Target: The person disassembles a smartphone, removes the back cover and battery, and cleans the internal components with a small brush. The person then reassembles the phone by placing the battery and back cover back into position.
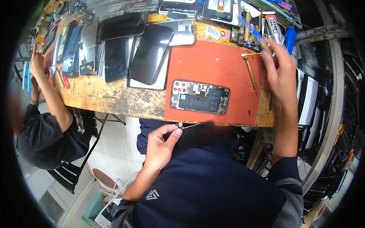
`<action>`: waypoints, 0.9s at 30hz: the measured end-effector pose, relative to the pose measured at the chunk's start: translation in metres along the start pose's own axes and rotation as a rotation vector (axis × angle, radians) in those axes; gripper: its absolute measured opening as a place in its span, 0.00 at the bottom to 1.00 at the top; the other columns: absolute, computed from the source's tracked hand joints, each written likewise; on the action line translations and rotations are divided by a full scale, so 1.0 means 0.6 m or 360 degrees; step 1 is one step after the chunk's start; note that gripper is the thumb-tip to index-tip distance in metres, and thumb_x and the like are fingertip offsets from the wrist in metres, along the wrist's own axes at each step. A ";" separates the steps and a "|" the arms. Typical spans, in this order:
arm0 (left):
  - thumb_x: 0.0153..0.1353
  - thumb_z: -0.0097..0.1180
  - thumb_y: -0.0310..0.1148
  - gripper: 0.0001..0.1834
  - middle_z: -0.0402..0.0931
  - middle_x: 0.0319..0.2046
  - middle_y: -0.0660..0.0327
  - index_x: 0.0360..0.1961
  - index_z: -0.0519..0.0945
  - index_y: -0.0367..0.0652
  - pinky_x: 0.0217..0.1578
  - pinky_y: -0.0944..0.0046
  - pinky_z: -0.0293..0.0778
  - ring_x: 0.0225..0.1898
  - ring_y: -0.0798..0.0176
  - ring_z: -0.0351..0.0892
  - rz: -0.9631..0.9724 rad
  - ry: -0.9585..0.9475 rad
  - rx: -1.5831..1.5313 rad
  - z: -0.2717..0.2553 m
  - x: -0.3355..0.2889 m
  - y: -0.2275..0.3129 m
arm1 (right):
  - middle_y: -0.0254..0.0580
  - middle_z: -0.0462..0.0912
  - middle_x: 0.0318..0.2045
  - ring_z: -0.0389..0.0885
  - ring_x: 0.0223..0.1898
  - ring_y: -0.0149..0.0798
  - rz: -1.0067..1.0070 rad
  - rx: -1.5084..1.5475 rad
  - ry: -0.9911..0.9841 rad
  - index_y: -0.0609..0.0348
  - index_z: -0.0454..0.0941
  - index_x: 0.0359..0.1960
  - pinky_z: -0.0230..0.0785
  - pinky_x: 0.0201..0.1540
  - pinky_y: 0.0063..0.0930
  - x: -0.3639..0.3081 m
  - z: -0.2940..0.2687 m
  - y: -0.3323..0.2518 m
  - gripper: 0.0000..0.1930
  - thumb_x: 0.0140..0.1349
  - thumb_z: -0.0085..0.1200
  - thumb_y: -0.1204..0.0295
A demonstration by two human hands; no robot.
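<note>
On the red mat point(213, 60) lies an opened phone point(199, 97), its battery, circuit board and red-capped camera openings exposed. My left hand point(159, 146) is closed, thumb and fingers pinching the edge of a dark flat panel that looks like a phone screen point(194, 135), in front of the table edge. A small metallic part point(178, 124) shows at the fingertips. At the upper right my right hand point(281, 70) is closed on a slim blue tool point(255, 33), its kind blurred. Below that hand, a thin brass-coloured tool point(250, 72) rests on the mat.
Several phone screens and panels point(152, 53) cover the table left of the mat. A glue tube point(272, 24) and a green basket point(287, 17) stand at the back right. A co-worker point(49, 133) sits at the left. Stacked devices point(308, 100) line the right side.
</note>
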State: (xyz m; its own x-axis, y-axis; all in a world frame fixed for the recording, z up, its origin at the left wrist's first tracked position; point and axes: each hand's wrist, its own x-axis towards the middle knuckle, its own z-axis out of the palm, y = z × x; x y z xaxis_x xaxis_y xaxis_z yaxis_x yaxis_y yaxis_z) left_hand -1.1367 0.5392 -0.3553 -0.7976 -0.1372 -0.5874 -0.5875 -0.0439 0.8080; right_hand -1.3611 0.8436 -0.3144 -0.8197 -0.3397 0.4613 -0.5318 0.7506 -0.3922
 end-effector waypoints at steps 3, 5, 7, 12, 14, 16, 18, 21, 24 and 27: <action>0.72 0.67 0.29 0.09 0.87 0.38 0.67 0.45 0.89 0.33 0.45 0.70 0.75 0.41 0.77 0.77 -0.0095 -0.0004 -0.0355 0.007 0.002 0.008 | 0.50 0.83 0.36 0.86 0.37 0.52 0.0063 0.0233 -0.0350 0.62 0.85 0.55 0.77 0.40 0.39 -0.037 -0.017 -0.063 0.14 0.70 0.59 0.78; 0.72 0.68 0.29 0.09 0.87 0.38 0.67 0.45 0.89 0.33 0.45 0.70 0.75 0.41 0.77 0.78 -0.0039 -0.0016 -0.0249 0.008 0.002 0.018 | 0.47 0.83 0.35 0.86 0.35 0.48 0.0065 0.0335 -0.0592 0.61 0.85 0.54 0.77 0.38 0.37 -0.051 -0.028 -0.092 0.14 0.68 0.60 0.79; 0.72 0.68 0.29 0.09 0.87 0.38 0.67 0.45 0.89 0.32 0.45 0.71 0.75 0.41 0.77 0.78 0.0040 -0.0009 -0.0155 0.008 -0.002 0.026 | 0.45 0.82 0.35 0.86 0.34 0.46 -0.0066 0.0376 -0.0656 0.59 0.86 0.54 0.77 0.36 0.36 -0.059 -0.031 -0.111 0.15 0.65 0.63 0.79; 0.71 0.68 0.29 0.09 0.87 0.36 0.68 0.45 0.89 0.32 0.43 0.72 0.74 0.38 0.78 0.77 -0.0007 0.0073 -0.0070 0.010 0.003 0.030 | 0.44 0.83 0.36 0.86 0.34 0.45 -0.0255 0.0538 -0.0758 0.59 0.88 0.50 0.76 0.34 0.37 -0.074 -0.021 -0.134 0.16 0.59 0.65 0.82; 0.72 0.68 0.29 0.09 0.86 0.34 0.69 0.46 0.89 0.33 0.39 0.74 0.72 0.36 0.80 0.75 -0.0067 0.0070 -0.0124 0.009 0.005 0.031 | 0.42 0.82 0.36 0.86 0.34 0.44 -0.0281 0.0560 -0.0825 0.57 0.87 0.48 0.77 0.33 0.36 -0.079 -0.013 -0.138 0.16 0.58 0.66 0.80; 0.72 0.68 0.29 0.09 0.86 0.34 0.70 0.46 0.89 0.33 0.37 0.75 0.71 0.35 0.81 0.75 -0.0088 0.0101 -0.0138 0.012 0.005 0.030 | 0.39 0.80 0.37 0.86 0.35 0.43 -0.0246 0.0606 -0.0944 0.56 0.86 0.49 0.78 0.33 0.36 -0.084 -0.008 -0.141 0.16 0.58 0.66 0.78; 0.72 0.68 0.29 0.08 0.86 0.34 0.71 0.46 0.89 0.34 0.36 0.76 0.71 0.34 0.82 0.74 -0.0124 0.0063 -0.0199 0.011 0.002 0.031 | 0.39 0.79 0.37 0.86 0.34 0.43 -0.0275 0.0575 -0.1008 0.55 0.86 0.48 0.78 0.32 0.36 -0.088 -0.003 -0.144 0.16 0.58 0.66 0.78; 0.72 0.68 0.29 0.08 0.85 0.33 0.72 0.45 0.89 0.34 0.34 0.76 0.69 0.32 0.83 0.73 -0.0144 0.0078 -0.0230 0.014 0.003 0.031 | 0.39 0.78 0.37 0.85 0.32 0.43 -0.0264 0.0557 -0.0969 0.55 0.87 0.49 0.77 0.30 0.36 -0.089 0.005 -0.145 0.16 0.58 0.66 0.79; 0.73 0.67 0.29 0.08 0.83 0.31 0.74 0.44 0.89 0.35 0.31 0.76 0.66 0.30 0.83 0.71 -0.0140 0.0083 -0.0241 0.014 0.005 0.030 | 0.39 0.78 0.37 0.84 0.30 0.42 -0.0237 0.0566 -0.0901 0.55 0.87 0.49 0.76 0.29 0.36 -0.089 0.004 -0.142 0.15 0.59 0.65 0.80; 0.73 0.67 0.30 0.08 0.81 0.28 0.75 0.44 0.89 0.35 0.28 0.77 0.62 0.28 0.84 0.68 -0.0190 0.0066 -0.0247 0.012 0.005 0.030 | 0.39 0.78 0.37 0.85 0.29 0.41 -0.0237 0.0616 -0.0950 0.55 0.87 0.48 0.76 0.29 0.36 -0.089 0.002 -0.138 0.14 0.59 0.65 0.79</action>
State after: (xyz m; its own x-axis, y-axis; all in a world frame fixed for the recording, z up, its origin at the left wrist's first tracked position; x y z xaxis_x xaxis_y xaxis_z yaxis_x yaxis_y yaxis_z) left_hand -1.1507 0.5451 -0.3430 -0.7152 -0.1626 -0.6798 -0.6470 -0.2137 0.7319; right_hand -1.2734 0.7991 -0.3075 -0.6504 -0.7570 0.0621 -0.5934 0.4555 -0.6636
